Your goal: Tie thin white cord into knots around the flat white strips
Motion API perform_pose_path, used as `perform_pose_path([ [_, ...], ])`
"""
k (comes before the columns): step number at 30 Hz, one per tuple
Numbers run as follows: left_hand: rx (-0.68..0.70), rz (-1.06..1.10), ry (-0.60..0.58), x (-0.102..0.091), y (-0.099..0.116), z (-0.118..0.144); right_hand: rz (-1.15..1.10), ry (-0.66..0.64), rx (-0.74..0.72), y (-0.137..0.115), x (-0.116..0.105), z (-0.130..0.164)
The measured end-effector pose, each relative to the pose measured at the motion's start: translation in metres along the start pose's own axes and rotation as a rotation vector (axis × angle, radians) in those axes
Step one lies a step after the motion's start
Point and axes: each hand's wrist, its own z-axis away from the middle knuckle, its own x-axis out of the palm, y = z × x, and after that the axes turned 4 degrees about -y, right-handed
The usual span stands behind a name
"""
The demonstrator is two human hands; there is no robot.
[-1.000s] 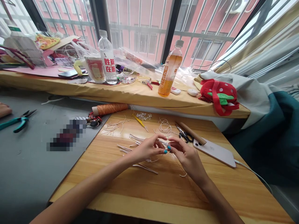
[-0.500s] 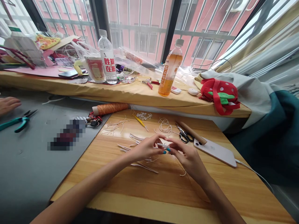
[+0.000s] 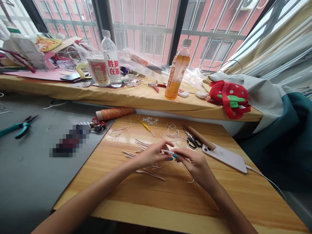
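My left hand point(image 3: 152, 154) and my right hand point(image 3: 195, 164) meet fingertip to fingertip above a wooden board point(image 3: 170, 195). Between them they pinch a short white cord piece point(image 3: 167, 151). More white cord pieces point(image 3: 143, 144) lie on the board just beyond and under my left hand. A loose cord loop point(image 3: 191, 181) rests beside my right wrist.
Scissors point(image 3: 192, 141), a brown stick point(image 3: 200, 138) and a phone point(image 3: 225, 157) with cable lie right of my hands. A coil of cord point(image 3: 172, 130), small white beads point(image 3: 149, 121), an orange thread spool point(image 3: 114, 113), teal pliers point(image 3: 18, 126), two bottles point(image 3: 176, 74) and a strawberry pouch point(image 3: 230, 97) lie beyond.
My hands have drawn slightly closer and lower, and the white cord piece shows between my fingertips. Another person's hand at the far left edge has left the view.
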Motion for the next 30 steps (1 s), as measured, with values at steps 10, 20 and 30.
perform_pose_path([
  [10, 0.157, -0.593, 0.053, -0.012, -0.013, -0.005, 0.217, -0.102, -0.219, 0.02, 0.005, 0.0],
  [20, 0.291, -0.927, 0.135, -0.006, -0.004, 0.001, 0.392, -0.024, -0.226, 0.032, 0.018, 0.0],
  [30, 0.255, -0.906, 0.403, 0.016, -0.001, 0.004, 0.224, 0.199, 0.024, 0.012, 0.015, -0.001],
])
